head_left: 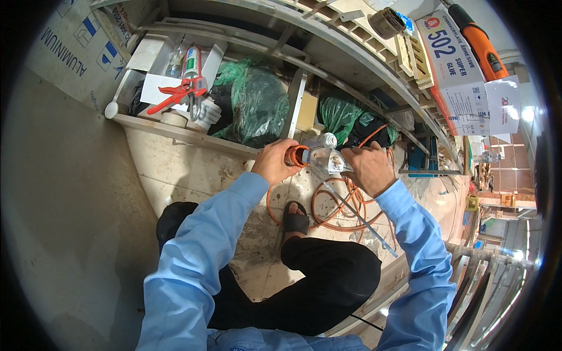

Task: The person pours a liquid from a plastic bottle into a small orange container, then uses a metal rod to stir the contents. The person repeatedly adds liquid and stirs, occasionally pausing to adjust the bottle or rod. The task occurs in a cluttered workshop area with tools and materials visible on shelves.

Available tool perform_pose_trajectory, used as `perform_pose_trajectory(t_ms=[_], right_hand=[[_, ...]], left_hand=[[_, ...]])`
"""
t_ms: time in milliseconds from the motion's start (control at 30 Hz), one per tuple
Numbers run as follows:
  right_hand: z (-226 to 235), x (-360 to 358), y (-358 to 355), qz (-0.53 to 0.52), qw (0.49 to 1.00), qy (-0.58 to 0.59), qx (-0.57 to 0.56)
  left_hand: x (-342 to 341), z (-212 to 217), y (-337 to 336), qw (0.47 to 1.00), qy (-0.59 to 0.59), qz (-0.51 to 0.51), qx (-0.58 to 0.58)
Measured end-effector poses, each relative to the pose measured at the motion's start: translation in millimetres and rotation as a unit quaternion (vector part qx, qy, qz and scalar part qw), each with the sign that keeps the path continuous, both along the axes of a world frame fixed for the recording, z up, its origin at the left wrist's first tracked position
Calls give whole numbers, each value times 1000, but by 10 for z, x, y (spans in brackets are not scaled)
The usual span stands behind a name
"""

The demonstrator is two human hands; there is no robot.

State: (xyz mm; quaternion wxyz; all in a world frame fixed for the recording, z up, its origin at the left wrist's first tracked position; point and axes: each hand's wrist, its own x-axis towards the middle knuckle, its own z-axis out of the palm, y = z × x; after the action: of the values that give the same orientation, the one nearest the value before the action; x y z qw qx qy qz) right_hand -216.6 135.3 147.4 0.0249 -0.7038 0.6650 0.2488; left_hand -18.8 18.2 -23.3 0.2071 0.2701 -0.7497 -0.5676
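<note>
Orange and dark-mouthed, a jar (297, 156) sits near the centre of the view, just toward one o'clock, with the left hand (275, 164) wrapped round it from the nine o'clock side. Next to it, toward two o'clock, is a clear bottle (321, 155); the right hand (372, 169) looks clamped on its three o'clock side, though how the fingertips bear on it cannot be told. The jar's mouth faces the bottle; whether the two touch is unclear. Handling this pair well probably calls for a firm grip on the jar and a lighter one on the bottle, since thin plastic may dent, with both held in line and turned slowly. A long clear strip (363, 217) slants toward four o'clock, so it wants room to swing. Beneath it, an orange hose (354, 196) loops over the floor (164, 155); the sandal (295, 222) at six o'clock is best kept out of those coils. The red caulking gun (175, 96) lies well apart, toward ten o'clock.
</note>
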Motion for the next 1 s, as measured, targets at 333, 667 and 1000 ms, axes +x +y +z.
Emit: perform_pose_trajectory(t_ms=[333,667,1000], right_hand=[[49,64,-48,39,998,8,-46],[96,68,-73,29,999,22,-4],[112,61,-64,46,998,24,-21]], left_hand=[[-13,-10,15,1000,11,3,11],[-2,32,1,1000,11,-4,23],[-10,17,6,1000,7,-10,21]])
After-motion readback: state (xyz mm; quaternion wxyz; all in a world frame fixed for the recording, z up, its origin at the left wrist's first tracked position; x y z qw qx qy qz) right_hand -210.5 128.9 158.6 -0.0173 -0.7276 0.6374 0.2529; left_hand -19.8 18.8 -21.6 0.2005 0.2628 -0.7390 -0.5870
